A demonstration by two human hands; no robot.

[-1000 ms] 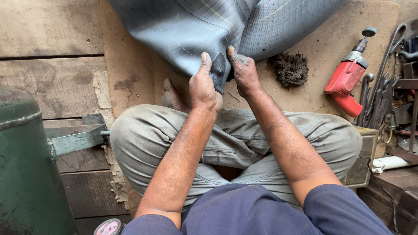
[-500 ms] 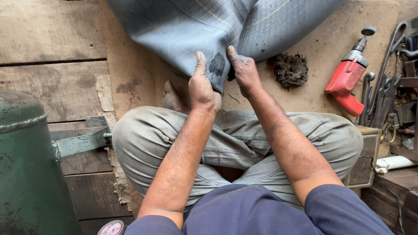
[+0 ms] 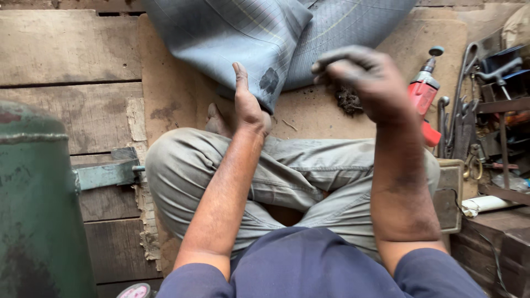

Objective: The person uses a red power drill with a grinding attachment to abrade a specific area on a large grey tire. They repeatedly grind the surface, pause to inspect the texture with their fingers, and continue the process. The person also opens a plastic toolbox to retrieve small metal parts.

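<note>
Person sits cross-legged on a wooden plank floor [image 3: 66,60]. Grey rubber inner tube [image 3: 248,38] lies folded at the far centre, its near edge hanging toward the knees; a dark patch spot [image 3: 269,80] sits close to that edge. Left hand [image 3: 247,105]: grip closed on the tube's near edge, thumb upright against the rubber. Right hand [image 3: 361,80]: raised clear of the tube, fingers curled together, holding nothing that shows. A dark wad [image 3: 349,100] lies on the floor just beyond it. Red power drill [image 3: 424,96] and a crowded tool rack [image 3: 486,105] close the right side. Green tank [image 3: 38,204] crowds near left. Open boards remain far left.
</note>
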